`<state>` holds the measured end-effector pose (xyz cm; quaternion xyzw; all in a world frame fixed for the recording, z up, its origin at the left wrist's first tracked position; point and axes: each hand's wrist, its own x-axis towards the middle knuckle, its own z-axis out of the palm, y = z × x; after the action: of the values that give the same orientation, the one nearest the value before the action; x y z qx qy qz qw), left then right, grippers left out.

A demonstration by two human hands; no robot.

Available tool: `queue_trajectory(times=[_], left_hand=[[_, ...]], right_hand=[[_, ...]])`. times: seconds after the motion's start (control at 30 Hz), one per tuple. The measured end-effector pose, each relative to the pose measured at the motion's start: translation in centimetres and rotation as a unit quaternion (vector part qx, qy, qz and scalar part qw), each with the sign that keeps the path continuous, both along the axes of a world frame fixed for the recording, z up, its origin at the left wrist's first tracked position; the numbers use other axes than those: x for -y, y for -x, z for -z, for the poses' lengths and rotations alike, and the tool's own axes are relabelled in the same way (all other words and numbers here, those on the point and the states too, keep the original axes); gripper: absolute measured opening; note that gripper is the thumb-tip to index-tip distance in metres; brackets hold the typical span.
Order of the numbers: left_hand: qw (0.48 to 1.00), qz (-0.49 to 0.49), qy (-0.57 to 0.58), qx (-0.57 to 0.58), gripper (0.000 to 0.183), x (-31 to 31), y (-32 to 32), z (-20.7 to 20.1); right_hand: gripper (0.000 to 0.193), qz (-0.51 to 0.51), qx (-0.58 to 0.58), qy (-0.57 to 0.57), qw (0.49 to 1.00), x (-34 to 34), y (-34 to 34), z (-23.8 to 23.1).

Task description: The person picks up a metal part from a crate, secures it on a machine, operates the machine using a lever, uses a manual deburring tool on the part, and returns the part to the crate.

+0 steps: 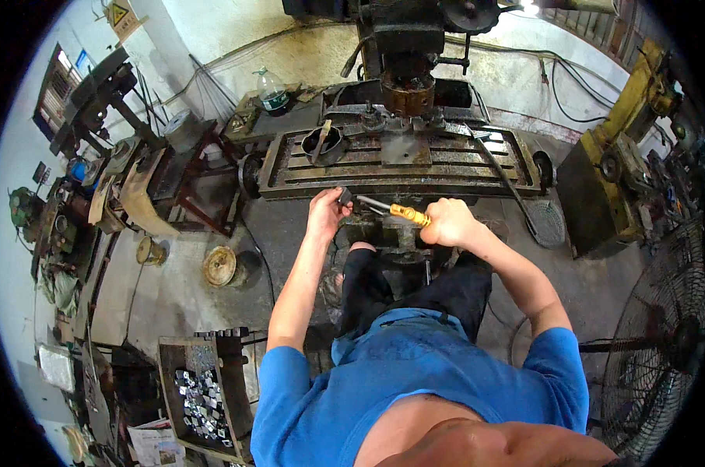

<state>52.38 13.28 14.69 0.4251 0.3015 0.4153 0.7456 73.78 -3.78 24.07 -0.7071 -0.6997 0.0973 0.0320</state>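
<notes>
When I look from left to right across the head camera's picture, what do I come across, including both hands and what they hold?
Round stained container → left hand → small dark block it holds → yellow-handled tool → right hand gripping that tool → caged fan.

round-necked blue short-sleeved t-shirt (438,370); loose black bottoms (368,284)

Between the left fingers (332,196), the dark block (345,197) looks like matt metal. In the right fingers (443,216), the yellow tool (405,212) is smooth and slightly glossy. Just beyond both, the slotted table (477,160) is worn, stained metal; behind them, the blue shirt (430,366) is matt cloth.
</notes>
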Motion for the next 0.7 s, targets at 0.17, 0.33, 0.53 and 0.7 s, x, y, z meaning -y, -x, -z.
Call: queue_trajectory(times=[0.17, 0.33, 0.53, 0.7], left_hand=[[0.714, -0.111, -0.505, -0.472, 0.014, 2.3, 0.3, -3.3], [0.556, -0.091, -0.693, -0.449, 0.021, 1.1, -0.1, -4.0], [0.619, -0.075, -0.640, -0.449, 0.020, 0.0, -4.2, -4.5], [0.657, -0.078, -0.602, -0.447, 0.023, -2.0, -10.2, -4.3]], right_hand=[[0.032, 0.009, -0.024, -0.043, 0.999, -0.2, 0.2, -0.4], [0.033, -0.008, -0.045, -0.023, 0.999, -0.3, 0.6, -0.5], [0.038, 0.059, -0.063, 0.055, 0.995, 0.3, -2.7, -1.5], [0.038, 0.146, -0.043, 0.068, 0.986, 0.4, -6.8, -2.6]])
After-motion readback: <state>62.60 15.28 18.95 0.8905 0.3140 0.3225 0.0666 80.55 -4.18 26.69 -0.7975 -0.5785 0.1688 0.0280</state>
